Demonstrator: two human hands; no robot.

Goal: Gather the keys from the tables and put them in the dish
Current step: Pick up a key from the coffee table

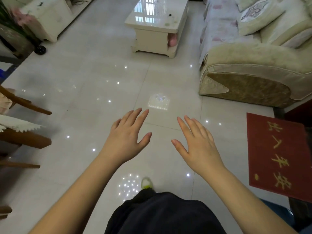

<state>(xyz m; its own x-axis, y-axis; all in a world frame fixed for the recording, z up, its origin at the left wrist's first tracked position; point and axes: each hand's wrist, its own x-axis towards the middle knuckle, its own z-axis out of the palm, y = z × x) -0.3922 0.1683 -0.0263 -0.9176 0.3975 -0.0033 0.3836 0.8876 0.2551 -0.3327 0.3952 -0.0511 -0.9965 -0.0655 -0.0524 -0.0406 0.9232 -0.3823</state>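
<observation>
My left hand (128, 134) and my right hand (197, 142) are stretched out in front of me over the glossy tiled floor, palms down, fingers spread, both holding nothing. Ahead stands a cream coffee table (143, 22) with a shiny top; a small dark object (170, 14) and a few pale small things (167, 23) lie near its right edge, too small to identify. I see no keys or dish that I can make out.
A cream sofa (253, 65) with cushions fills the right side. A red doormat (276, 156) lies at the right. Wooden chair legs (25, 139) and a lace cloth are at the left. A white cabinet (49, 17) stands back left. My foot (146, 183) is below.
</observation>
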